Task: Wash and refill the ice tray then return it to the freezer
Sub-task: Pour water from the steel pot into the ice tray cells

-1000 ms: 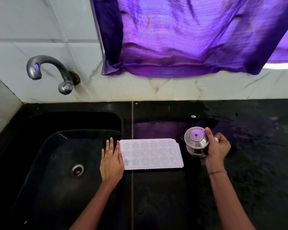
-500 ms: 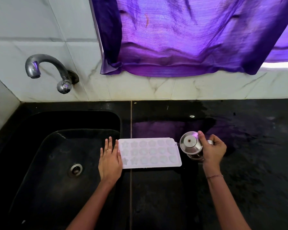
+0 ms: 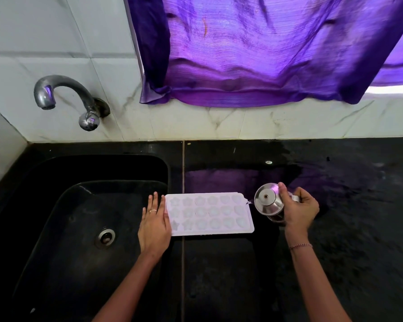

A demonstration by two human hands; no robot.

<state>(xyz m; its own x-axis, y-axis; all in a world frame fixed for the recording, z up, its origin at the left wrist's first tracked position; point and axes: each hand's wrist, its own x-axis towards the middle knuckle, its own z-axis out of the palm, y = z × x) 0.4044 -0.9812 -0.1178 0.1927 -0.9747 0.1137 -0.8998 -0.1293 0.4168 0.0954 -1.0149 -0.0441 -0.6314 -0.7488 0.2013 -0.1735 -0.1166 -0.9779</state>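
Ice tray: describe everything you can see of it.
The ice tray is white, plastic-looking, with three rows of six star and rounded cells. It lies flat on the black counter beside the sink. The left hand rests against its left end; the right hand tips a steel jug at its right corner.

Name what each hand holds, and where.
Right hand: jug, by its handle, thumb on the lid. Left hand: nothing; it lies flat against the ice tray.
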